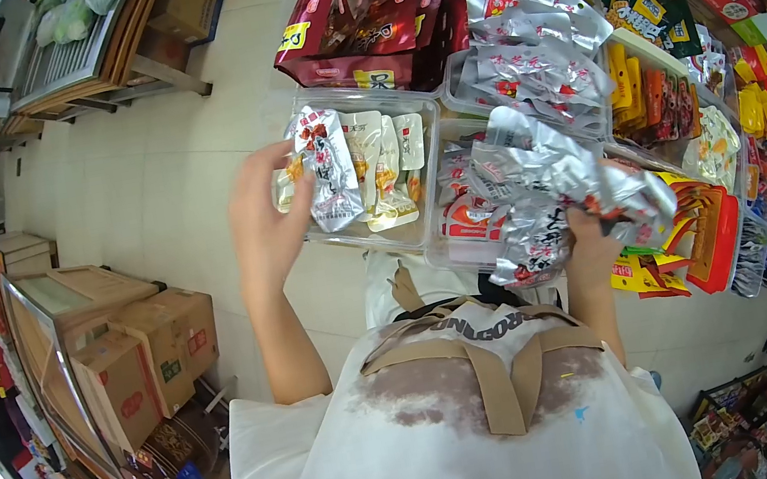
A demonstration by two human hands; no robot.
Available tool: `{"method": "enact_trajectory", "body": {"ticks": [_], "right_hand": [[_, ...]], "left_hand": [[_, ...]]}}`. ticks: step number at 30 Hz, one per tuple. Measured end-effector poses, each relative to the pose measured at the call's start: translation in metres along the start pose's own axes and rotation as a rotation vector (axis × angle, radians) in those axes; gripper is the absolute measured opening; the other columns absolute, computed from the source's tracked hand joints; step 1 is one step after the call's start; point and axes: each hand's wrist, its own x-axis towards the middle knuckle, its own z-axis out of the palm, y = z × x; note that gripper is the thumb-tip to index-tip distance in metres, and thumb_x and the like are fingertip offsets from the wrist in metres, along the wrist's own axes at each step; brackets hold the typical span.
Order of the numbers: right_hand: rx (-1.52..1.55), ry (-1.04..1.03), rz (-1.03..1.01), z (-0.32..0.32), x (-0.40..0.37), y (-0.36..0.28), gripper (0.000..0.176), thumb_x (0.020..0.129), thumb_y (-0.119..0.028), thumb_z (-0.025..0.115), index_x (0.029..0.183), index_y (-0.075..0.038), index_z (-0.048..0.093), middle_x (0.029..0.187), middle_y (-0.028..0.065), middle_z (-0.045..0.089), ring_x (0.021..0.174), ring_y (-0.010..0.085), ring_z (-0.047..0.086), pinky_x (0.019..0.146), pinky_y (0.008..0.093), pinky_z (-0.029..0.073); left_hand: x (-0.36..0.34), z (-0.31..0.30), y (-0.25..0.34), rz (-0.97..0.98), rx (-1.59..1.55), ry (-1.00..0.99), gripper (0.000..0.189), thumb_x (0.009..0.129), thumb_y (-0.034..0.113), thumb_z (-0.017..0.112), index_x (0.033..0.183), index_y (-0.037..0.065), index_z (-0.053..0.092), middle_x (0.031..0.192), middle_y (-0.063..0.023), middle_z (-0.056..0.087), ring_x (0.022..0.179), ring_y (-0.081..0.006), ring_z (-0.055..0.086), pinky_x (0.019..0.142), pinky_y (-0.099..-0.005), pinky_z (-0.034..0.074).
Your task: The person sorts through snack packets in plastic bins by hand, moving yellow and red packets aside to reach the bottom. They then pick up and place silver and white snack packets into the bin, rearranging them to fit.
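Observation:
My left hand point(265, 209) is at the left side of a clear plastic bin point(384, 239), thumb and fingers apart beside the left edge of a silver snack packet point(328, 170) with red and dark print. This packet lies over pale yellow snack packets point(383, 174) in the same bin. My right hand point(594, 250) grips a bunch of silver snack packets point(534, 169), its fingers partly hidden under them. The bunch hangs over another clear bin point(467, 251), where red and silver packets show. Blur covers the right part of the bunch.
Maroon snack bags point(359, 30) fill a bin farther ahead, beside a bin of stacked silver packets point(534, 77). Orange and red packs point(707, 231) stand close to my right hand. Cardboard boxes point(158, 348) are at left, and a wooden stand point(104, 53) is at upper left.

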Motion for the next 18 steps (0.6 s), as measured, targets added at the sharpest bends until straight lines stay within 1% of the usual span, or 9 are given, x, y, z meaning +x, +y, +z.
{"method": "enact_trajectory", "body": {"ticks": [1,2,4,5,7,8,9,12,18], "right_hand": [[0.511,0.162,0.235,0.011,-0.001,-0.002,0.045,0.062,0.004,0.065,0.104,0.0,0.051,0.094,0.0076,0.053,0.078,0.0141,0.054,0.074,0.0275,0.045],[0.511,0.159,0.232,0.013,0.0,-0.008,0.045,0.062,0.004,0.065,0.104,0.0,0.051,0.094,0.0076,0.053,0.078,0.0141,0.054,0.074,0.0275,0.045],[1.213,0.094,0.684,0.013,0.006,-0.027,0.047,0.064,0.001,0.068,0.108,-0.001,0.051,0.097,0.0068,0.053,0.081,0.0138,0.054,0.076,0.0278,0.045],[1.078,0.079,0.525,0.021,0.007,-0.03,0.044,0.07,-0.006,0.069,0.11,0.0,0.052,0.097,0.0056,0.055,0.084,0.0134,0.055,0.076,0.0285,0.045],[1.092,-0.056,0.557,0.039,0.018,-0.041,0.04,0.073,-0.009,0.069,0.109,0.0,0.053,0.097,0.0056,0.056,0.085,0.0129,0.056,0.074,0.0284,0.046],[1.1,-0.189,0.585,0.048,0.024,-0.05,0.036,0.075,-0.012,0.068,0.107,-0.001,0.055,0.098,0.0056,0.058,0.086,0.0124,0.056,0.073,0.0284,0.047],[1.203,-0.127,0.611,0.054,0.033,-0.071,0.033,0.077,-0.013,0.068,0.105,-0.001,0.056,0.098,0.0059,0.058,0.085,0.0119,0.057,0.071,0.0273,0.047],[1.31,-0.117,0.692,0.069,0.044,-0.089,0.028,0.081,-0.015,0.065,0.103,0.0,0.057,0.098,0.0063,0.06,0.083,0.0111,0.058,0.071,0.025,0.047],[1.298,-0.231,0.804,0.102,0.046,-0.09,0.03,0.085,-0.018,0.06,0.106,0.003,0.053,0.098,0.0077,0.06,0.083,0.0107,0.058,0.071,0.0247,0.047]], "left_hand": [[-0.004,-0.002,0.008,0.008,-0.182,-0.092,0.05,0.072,0.017,0.069,0.118,0.005,0.051,0.109,-0.0107,0.057,0.098,-0.0208,0.055,0.08,-0.0353,0.043],[-0.008,-0.001,0.018,0.016,-0.364,-0.183,0.059,0.07,0.02,0.071,0.122,0.006,0.047,0.114,-0.0095,0.055,0.103,-0.0198,0.053,0.083,-0.0367,0.042],[-0.012,0.01,0.038,0.186,-0.678,-0.331,0.083,0.066,0.027,0.076,0.134,0.009,0.031,0.126,-0.0097,0.044,0.114,-0.0235,0.046,0.088,-0.0394,0.04],[-0.014,0.017,0.046,0.238,-0.745,-0.378,0.093,0.064,0.03,0.077,0.137,0.008,0.022,0.129,-0.0117,0.039,0.117,-0.0255,0.043,0.09,-0.0408,0.039],[-0.02,0.031,0.06,0.291,-0.81,-0.424,0.104,0.062,0.032,0.079,0.139,0.008,0.013,0.132,-0.0136,0.035,0.121,-0.0275,0.04,0.092,-0.0421,0.039],[-0.025,0.039,0.065,0.182,-0.985,-0.387,0.103,0.065,0.028,0.078,0.139,0.007,0.009,0.131,-0.0147,0.034,0.119,-0.027,0.04,0.091,-0.0405,0.041],[-0.026,0.044,0.066,0.071,-1.159,-0.344,0.103,0.068,0.024,0.076,0.139,0.006,0.005,0.131,-0.0158,0.033,0.118,-0.0264,0.041,0.091,-0.0388,0.042],[-0.024,0.048,0.062,-0.124,-1.135,-0.264,0.098,0.072,0.015,0.072,0.139,0.005,0.002,0.133,-0.0158,0.029,0.116,-0.0224,0.043,0.088,-0.035,0.045],[-0.017,0.056,0.042,-0.102,-1.045,0.038,0.076,0.079,-0.001,0.057,0.139,0.005,0.011,0.129,-0.015,0.037,0.104,-0.0164,0.051,0.077,-0.0235,0.047]]}}
